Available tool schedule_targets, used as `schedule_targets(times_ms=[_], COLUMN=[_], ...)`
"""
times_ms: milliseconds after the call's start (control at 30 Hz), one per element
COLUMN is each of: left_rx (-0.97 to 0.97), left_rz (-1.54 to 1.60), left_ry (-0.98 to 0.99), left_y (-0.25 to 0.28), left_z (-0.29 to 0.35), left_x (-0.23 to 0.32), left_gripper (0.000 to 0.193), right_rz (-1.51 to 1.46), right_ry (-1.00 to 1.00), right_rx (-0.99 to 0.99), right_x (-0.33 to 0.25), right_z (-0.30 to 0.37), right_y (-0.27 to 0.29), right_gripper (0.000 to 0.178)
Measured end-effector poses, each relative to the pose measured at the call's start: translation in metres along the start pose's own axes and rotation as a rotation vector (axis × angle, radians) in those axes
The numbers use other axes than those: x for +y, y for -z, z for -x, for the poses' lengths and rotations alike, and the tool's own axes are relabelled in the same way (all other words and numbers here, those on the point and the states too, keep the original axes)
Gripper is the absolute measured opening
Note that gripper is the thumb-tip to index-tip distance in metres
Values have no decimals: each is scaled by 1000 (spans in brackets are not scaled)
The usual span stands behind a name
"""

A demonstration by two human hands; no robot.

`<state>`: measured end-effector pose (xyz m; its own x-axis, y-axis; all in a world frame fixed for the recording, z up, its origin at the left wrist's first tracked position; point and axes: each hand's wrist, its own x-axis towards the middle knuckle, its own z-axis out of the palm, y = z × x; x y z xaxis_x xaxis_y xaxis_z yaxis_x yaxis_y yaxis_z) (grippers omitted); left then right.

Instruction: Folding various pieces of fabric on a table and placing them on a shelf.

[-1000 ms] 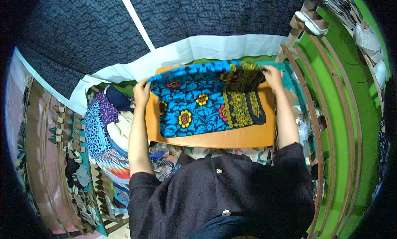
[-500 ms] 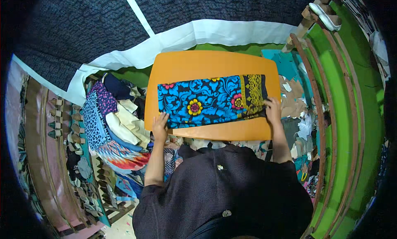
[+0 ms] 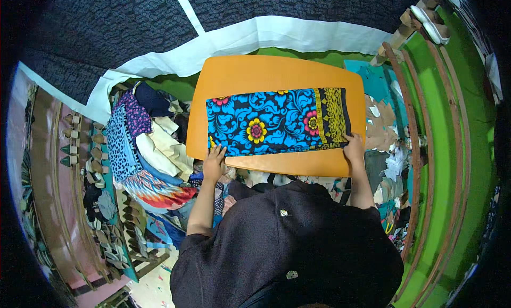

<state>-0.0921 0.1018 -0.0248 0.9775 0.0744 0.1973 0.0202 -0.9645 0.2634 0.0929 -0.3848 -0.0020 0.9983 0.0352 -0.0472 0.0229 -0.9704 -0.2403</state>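
Observation:
A folded blue and black cloth (image 3: 285,119) with yellow and pink flowers lies as a long rectangle on an orange tabletop (image 3: 277,71). Its right end carries a black and gold patterned border. At the near left corner, my left hand (image 3: 214,161) rests with fingers stretched over the cloth's edge. My right hand (image 3: 354,148) is at the near right corner, fingers bent and closed on the border's edge. The cloth lies mostly flat, with slight creases along its near side.
A heap of clothes (image 3: 154,148) stands left of the table. Wooden racks with shoes (image 3: 101,201) line the far left. Scraps of material (image 3: 391,159) lie to the right, beside long wooden rails (image 3: 407,121). A dark curtain (image 3: 133,31) hangs beyond the table.
The near right corner of the cloth, rumpled before, is now straighter and smoother. Both hands remain at the near corners. The whole view has shifted slightly.

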Motion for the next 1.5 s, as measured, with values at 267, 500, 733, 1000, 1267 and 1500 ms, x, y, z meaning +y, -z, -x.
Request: schedule_targets(times_ms=[267,500,733,1000,1267,1500], left_rx=[219,-170,-262,-317,-330,-298], left_rz=[209,22,77,-28,-127,-34], left_ry=[-73,-112,-271,-334,-261,-283], left_y=[16,-43,-19,2,-4,1], left_z=[-72,-83,-79,-55,-29,-64], left_x=[65,109,100,43,7,56], left_gripper=[44,62,76,68,61,56], right_rz=[-160,-89,-73,18,278,115], right_ry=[409,563,496,625,440,4], right_rx=[359,-39,66,-84,52,102], right_x=[-145,-167,-102,-65,-72,-138], right_z=[-1,28,33,24,-42,-80], right_y=[21,-46,-24,-19,-5,14], right_gripper=[37,50,55,60,60,64])
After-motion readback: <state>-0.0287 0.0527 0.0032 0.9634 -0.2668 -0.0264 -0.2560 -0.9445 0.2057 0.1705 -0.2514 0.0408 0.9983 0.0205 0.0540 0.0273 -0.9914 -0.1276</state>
